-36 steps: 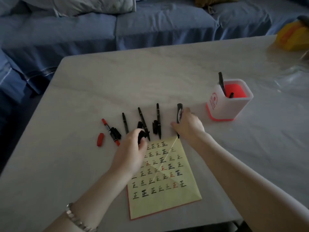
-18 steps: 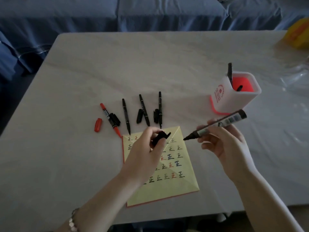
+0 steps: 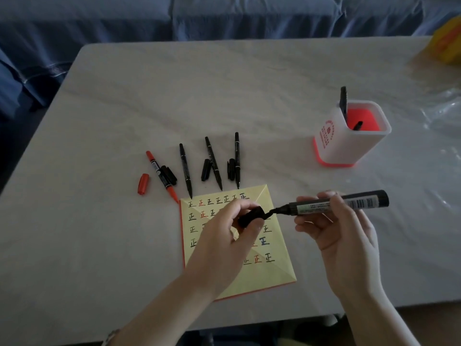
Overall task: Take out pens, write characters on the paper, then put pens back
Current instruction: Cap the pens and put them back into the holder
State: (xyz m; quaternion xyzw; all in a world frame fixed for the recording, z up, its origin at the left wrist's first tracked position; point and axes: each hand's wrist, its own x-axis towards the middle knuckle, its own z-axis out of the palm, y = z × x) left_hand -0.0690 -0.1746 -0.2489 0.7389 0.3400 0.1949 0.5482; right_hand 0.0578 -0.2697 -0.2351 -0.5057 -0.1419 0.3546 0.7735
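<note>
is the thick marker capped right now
Uncapped: the marker tip is bare; the left hand holds the cap at it, not pushed on.

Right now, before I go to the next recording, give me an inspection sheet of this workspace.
Surface: pale table, marbled.
Job's things: yellow paper with rows of written characters; red pen and three black pens lying uncapped above it, red cap and loose black caps beside them; white pen holder with two pens inside.
Clutter: yellow object at the far right corner; clear plastic film at the right edge.
Hands: left hand pinches the marker cap at the tip of the thick marker that the right hand holds.
Cables: nothing seen.
Surroundings: blue sofa behind the table.
</note>
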